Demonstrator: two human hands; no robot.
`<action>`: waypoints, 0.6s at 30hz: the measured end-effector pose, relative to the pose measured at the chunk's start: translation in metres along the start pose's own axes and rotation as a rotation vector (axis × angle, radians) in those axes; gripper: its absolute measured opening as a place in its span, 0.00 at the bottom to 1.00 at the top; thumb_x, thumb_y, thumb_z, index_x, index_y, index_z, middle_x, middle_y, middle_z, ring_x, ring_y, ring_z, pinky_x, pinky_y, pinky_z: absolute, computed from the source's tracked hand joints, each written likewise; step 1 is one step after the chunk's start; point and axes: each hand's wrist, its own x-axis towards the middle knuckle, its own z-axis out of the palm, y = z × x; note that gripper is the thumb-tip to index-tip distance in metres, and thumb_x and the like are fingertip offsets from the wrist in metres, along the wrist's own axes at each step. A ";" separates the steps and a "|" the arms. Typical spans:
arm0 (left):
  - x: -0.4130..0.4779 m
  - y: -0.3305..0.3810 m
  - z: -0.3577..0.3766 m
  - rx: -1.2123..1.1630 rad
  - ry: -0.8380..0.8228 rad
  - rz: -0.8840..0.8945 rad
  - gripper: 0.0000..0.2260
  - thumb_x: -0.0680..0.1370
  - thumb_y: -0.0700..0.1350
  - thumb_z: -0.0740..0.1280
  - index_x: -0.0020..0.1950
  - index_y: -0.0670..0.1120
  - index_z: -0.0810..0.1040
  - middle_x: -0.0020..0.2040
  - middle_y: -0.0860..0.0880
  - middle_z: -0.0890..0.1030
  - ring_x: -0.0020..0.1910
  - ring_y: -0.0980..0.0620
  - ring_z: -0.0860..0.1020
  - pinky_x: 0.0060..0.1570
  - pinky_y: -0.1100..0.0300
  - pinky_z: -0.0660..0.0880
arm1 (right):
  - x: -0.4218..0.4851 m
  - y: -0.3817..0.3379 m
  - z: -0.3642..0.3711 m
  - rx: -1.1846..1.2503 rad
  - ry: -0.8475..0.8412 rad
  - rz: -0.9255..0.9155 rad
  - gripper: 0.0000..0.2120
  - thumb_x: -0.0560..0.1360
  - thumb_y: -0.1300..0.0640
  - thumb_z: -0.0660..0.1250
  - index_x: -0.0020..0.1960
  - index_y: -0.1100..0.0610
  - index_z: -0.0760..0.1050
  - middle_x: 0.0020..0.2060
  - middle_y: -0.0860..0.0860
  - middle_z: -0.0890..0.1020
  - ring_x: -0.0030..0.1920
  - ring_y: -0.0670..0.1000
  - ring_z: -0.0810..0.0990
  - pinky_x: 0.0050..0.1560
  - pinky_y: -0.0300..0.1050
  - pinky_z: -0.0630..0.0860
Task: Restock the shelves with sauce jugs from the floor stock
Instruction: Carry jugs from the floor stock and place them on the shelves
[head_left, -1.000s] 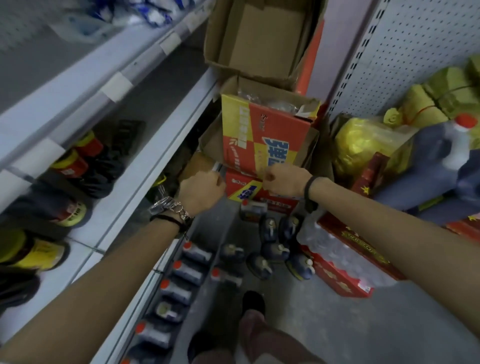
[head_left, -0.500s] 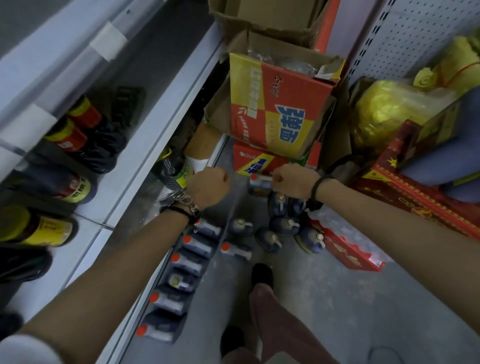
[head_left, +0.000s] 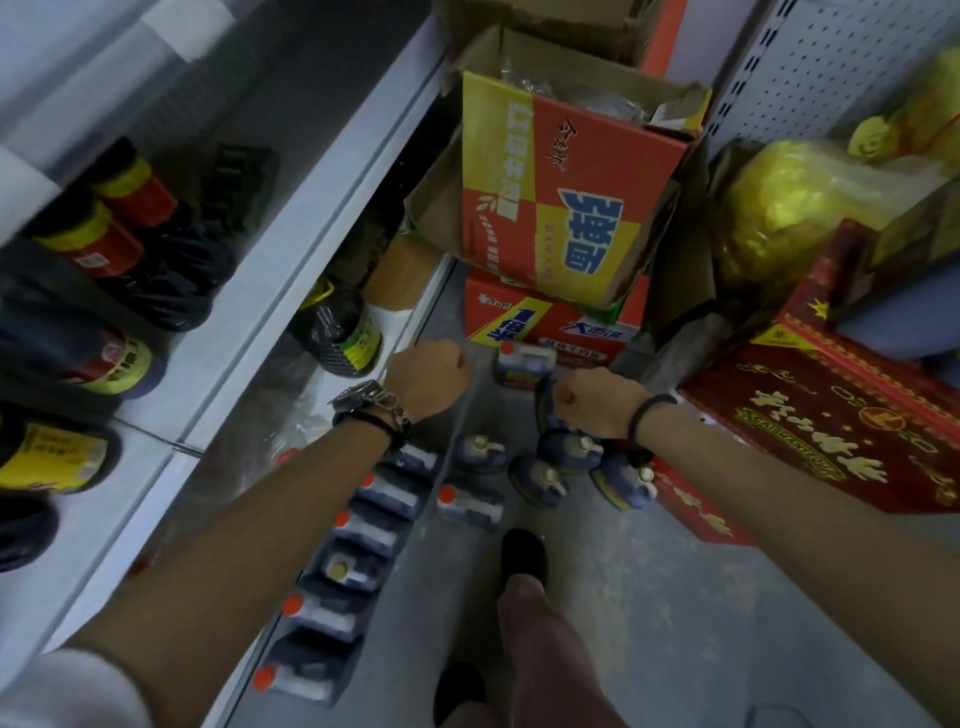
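Dark-blue sauce jugs (head_left: 540, 483) with pale caps stand clustered on the grey floor (head_left: 649, 597), beside a row of red-capped jugs (head_left: 387, 496) lined along the foot of the white shelf (head_left: 291, 270). Right hand (head_left: 592, 400) hovers over the cluster with fingers curled, and whether it grips a jug cannot be told; left hand (head_left: 428, 376) is balled into a fist with nothing seen in it, near the shelf edge. Beyond both hands a red-and-yellow carton (head_left: 561, 197) sits stacked on another box
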 end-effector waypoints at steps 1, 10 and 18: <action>0.009 -0.001 0.011 -0.004 0.003 -0.008 0.12 0.81 0.45 0.58 0.44 0.39 0.74 0.45 0.40 0.79 0.46 0.40 0.78 0.41 0.56 0.70 | 0.012 0.007 0.008 -0.006 -0.004 0.014 0.12 0.80 0.55 0.56 0.45 0.61 0.74 0.45 0.59 0.80 0.42 0.58 0.77 0.42 0.49 0.73; 0.083 -0.045 0.160 -0.034 -0.032 -0.045 0.14 0.82 0.46 0.57 0.50 0.38 0.77 0.51 0.39 0.80 0.50 0.39 0.78 0.43 0.55 0.68 | 0.137 0.067 0.096 0.038 0.012 0.073 0.12 0.80 0.56 0.56 0.39 0.57 0.71 0.45 0.58 0.78 0.42 0.56 0.74 0.42 0.46 0.70; 0.121 -0.082 0.276 -0.021 -0.021 -0.046 0.14 0.81 0.46 0.56 0.48 0.37 0.77 0.49 0.39 0.80 0.48 0.40 0.78 0.40 0.56 0.66 | 0.227 0.072 0.187 0.012 0.061 -0.026 0.18 0.80 0.58 0.55 0.32 0.55 0.60 0.31 0.48 0.64 0.31 0.48 0.62 0.39 0.43 0.62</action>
